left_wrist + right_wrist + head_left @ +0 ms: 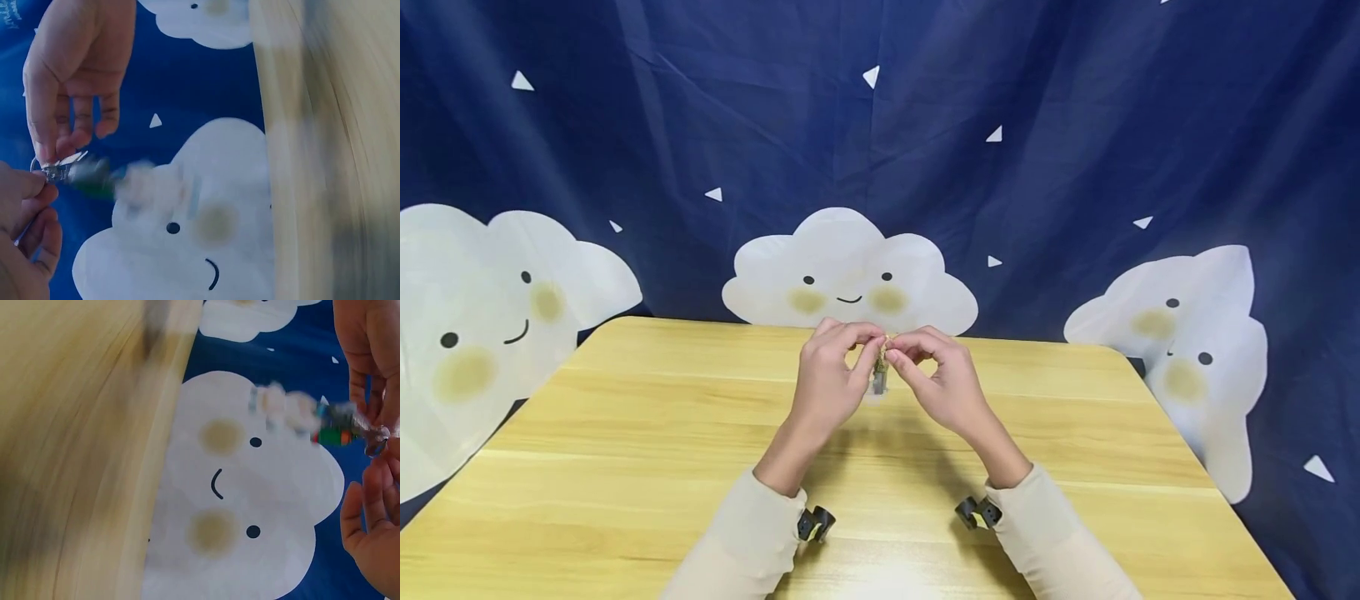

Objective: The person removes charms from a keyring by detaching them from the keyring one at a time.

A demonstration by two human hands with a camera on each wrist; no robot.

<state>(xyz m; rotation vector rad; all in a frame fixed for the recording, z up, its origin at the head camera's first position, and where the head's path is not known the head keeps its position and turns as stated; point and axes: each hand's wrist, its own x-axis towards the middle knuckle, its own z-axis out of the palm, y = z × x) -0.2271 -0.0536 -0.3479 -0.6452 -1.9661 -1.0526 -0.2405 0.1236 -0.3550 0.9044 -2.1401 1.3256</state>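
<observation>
Above the bench (625,467), left hand (831,367) and right hand (946,382) pinch a dangling keychain (337,419) between fingers; holding it steady should help.

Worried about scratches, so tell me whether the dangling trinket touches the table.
Apart: the left wrist view shows backdrop between the trinket and the table.

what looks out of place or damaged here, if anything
The rightmost cloud looks askew: its outline comes to a sharp point and its smile mostly vanishes, perhaps in a fold. Nothing looks spilled. The charm pinched by the left hand and right hand blurs in both wrist views; damage can't be judged.
</observation>
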